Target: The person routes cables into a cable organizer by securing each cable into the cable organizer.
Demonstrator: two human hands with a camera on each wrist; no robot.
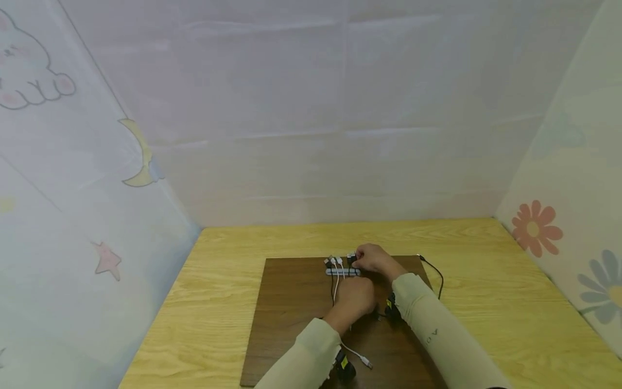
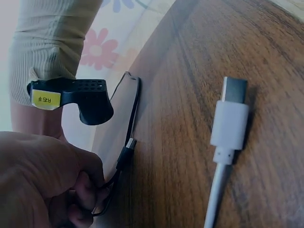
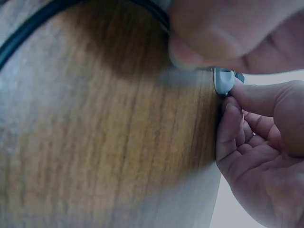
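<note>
A pale blue-grey cable organizer strip (image 1: 342,272) lies near the far edge of the brown board (image 1: 291,319), with black and white cables running through it. At its right end is my right hand (image 1: 376,258), fingers curled and pinching a black cable. In the right wrist view the thumb of that right hand (image 3: 261,147) touches the strip's end (image 3: 223,80). Nearer to me, my left hand (image 1: 357,296) grips a black cable; its plug (image 2: 126,154) sticks out past the fingers in the left wrist view. A white USB cable (image 2: 230,124) lies close by on the board.
Black and white plugs (image 1: 333,261) stand beyond the strip. Another black cable (image 1: 439,278) curves off the board's far right corner onto the yellow wooden table (image 1: 214,302). Printed cloth walls (image 1: 311,135) enclose the back and sides.
</note>
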